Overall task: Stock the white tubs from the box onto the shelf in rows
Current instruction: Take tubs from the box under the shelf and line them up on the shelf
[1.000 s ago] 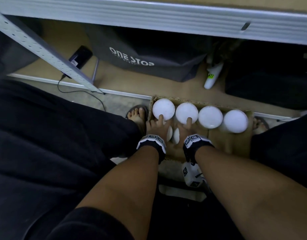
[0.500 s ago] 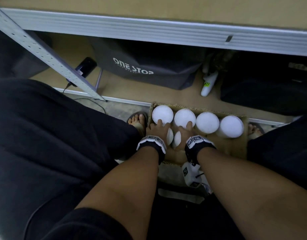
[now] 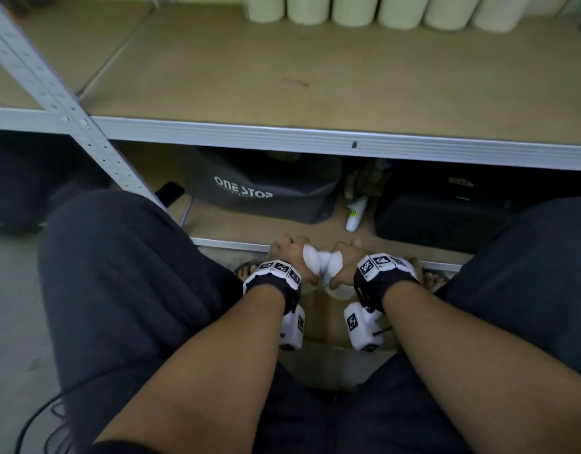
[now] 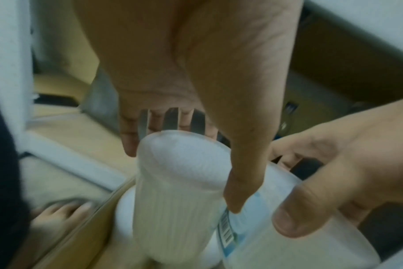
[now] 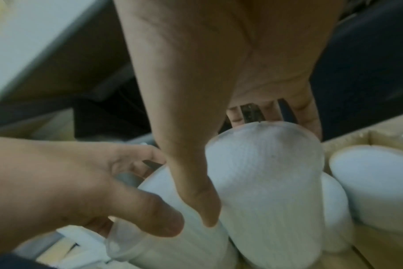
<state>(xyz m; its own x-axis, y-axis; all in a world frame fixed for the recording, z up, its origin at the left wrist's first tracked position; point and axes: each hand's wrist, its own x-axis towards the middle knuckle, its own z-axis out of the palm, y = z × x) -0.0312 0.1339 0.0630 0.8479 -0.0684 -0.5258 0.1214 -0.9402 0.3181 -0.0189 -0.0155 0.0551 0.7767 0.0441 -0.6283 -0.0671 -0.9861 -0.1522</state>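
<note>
Each of my hands grips one white ribbed tub, held side by side low between my knees. In the head view my left hand point(image 3: 290, 253) holds the left tub point(image 3: 310, 257) and my right hand point(image 3: 348, 253) holds the right tub point(image 3: 335, 262). In the left wrist view the thumb and fingers point(image 4: 129, 138) wrap the tub point(image 4: 179, 182). The right wrist view shows my right hand point(image 5: 260, 174) round its tub point(image 5: 265, 191), above the cardboard box point(image 5: 347, 140) with more tubs point(image 5: 375, 182). A row of white tubs point(image 3: 354, 11) stands at the back of the shelf point(image 3: 282, 136).
The shelf board in front of the row is bare brown wood. A perforated metal post point(image 3: 63, 103) slants at the left. Under the shelf sit a grey "ONE STOP" bag point(image 3: 259, 191), a white spray bottle point(image 3: 354, 217) and a black case point(image 3: 446, 217).
Both hands have closed round a tub each and lifted them up out of the box. The head view has tilted up, so the shelf top and its row of tubs show.
</note>
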